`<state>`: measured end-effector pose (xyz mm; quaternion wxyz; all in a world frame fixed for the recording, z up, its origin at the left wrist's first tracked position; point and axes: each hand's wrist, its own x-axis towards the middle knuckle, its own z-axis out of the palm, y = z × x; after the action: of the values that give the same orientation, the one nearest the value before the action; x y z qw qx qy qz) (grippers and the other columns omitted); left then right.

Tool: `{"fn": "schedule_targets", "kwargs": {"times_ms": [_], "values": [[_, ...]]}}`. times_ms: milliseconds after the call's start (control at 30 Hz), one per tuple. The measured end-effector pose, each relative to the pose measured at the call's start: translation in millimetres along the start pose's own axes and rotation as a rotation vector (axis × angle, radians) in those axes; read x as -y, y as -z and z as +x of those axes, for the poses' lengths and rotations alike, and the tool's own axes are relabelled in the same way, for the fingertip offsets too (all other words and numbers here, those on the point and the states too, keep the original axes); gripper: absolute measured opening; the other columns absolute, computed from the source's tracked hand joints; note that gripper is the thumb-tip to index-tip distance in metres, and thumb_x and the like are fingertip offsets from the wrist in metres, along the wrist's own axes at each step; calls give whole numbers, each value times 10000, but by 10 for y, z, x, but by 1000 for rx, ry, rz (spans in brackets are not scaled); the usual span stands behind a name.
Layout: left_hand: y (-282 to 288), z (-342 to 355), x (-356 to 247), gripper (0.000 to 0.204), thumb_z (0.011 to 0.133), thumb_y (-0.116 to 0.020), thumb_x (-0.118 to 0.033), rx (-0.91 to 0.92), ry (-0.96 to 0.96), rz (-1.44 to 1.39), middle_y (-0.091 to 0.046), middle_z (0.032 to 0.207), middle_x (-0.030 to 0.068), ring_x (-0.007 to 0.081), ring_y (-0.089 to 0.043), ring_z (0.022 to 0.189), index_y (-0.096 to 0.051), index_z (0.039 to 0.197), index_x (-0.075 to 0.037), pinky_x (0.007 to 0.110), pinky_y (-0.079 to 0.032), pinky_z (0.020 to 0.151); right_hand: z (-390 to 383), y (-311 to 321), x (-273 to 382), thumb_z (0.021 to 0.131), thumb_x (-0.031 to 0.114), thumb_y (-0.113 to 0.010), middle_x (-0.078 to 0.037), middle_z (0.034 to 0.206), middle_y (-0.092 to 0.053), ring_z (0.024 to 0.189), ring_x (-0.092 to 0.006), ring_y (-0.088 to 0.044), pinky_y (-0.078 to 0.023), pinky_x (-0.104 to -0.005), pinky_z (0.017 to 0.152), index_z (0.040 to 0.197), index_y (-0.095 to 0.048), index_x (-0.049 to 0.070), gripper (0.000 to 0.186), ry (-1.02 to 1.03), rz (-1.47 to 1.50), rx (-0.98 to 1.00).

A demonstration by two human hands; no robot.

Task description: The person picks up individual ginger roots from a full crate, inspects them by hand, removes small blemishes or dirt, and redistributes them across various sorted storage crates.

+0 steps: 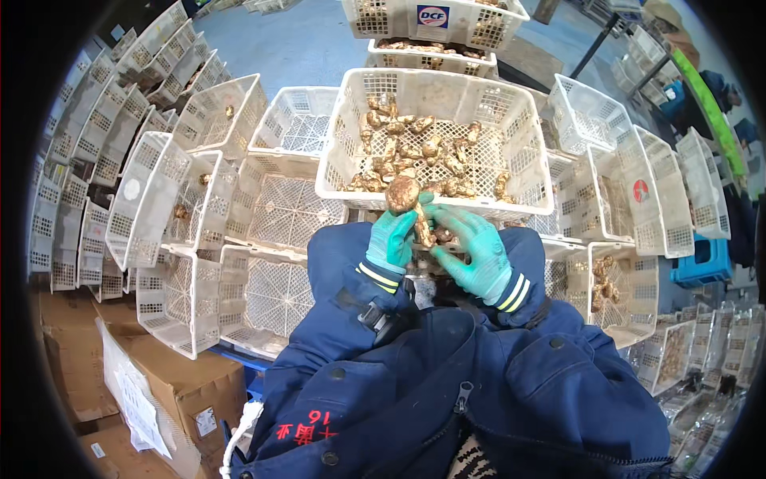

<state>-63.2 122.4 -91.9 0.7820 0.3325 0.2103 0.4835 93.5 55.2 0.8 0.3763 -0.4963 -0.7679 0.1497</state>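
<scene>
A brown mushroom (403, 194) with a round cap and a thick pale stem is held in front of my body, its stem slanting down to the right. My left hand (391, 238), in a green glove, wraps its fingers round the mushroom below the cap. My right hand (477, 251), gloved the same way, has its fingers and thumb at the stem from the other side. Just beyond my hands sits a white plastic crate (435, 203), tilted toward me, with several loose brown mushrooms (431, 146) spread over its mesh bottom. Below the hands, more mushrooms are partly hidden.
White crates surround me: a mesh one (287, 207) at left, one with a few mushrooms (622, 291) at right, and stacks (104, 128) at far left. Cardboard boxes (183, 375) stand lower left. A blue stool (702, 263) and a person (722, 92) are at right.
</scene>
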Motion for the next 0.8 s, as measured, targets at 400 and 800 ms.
{"fn": "schedule_targets", "kwargs": {"times_ms": [400,800], "values": [[-34,27,-71,368,905,-475,-84,73,-8,174,-611,1095,151,236,-586,1006,-455,1250,45,323,-476,881,-75,-586,-394,912,155,-534,6,587,-452,458,-69,-378,-272,-225,369,780,-473,82,163,-903,1584,279],[-240,57,14,584,849,-581,-225,213,188,171,-540,1203,182,277,-539,1093,-368,1319,48,388,-434,964,-217,-192,-381,902,63,-501,18,650,-454,518,-79,-385,-292,-227,422,872,-505,72,32,-831,1172,195]]}}
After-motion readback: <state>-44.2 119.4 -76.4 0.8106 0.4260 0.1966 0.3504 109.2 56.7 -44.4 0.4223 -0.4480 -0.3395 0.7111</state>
